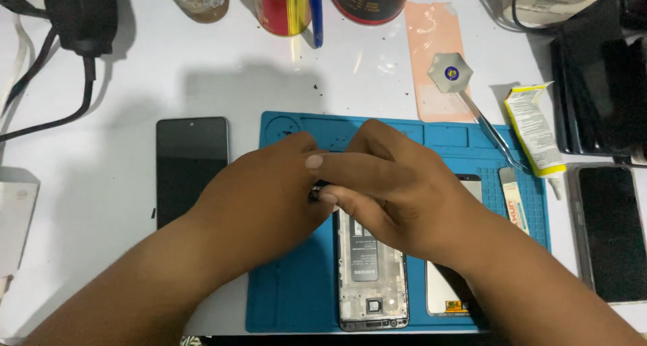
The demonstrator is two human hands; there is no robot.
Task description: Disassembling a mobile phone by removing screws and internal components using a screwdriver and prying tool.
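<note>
Both hands met over the top of the opened phone [372, 278]. The right hand [397, 191] pinched a small dark part [317, 192] at its fingertips; the left hand [266, 197] curled shut beside it, whether gripping I couldn't tell. The phone lay at six o'clock on the blue mat [296, 299]. Seemingly a fitting step; next called for steady, fine alignment. Tweezers [495, 133] sat at two o'clock, another phone [191, 164] at nine.

White table [202, 83] — blue mat [296, 299], black phone [191, 164], glue tube [536, 130].
</note>
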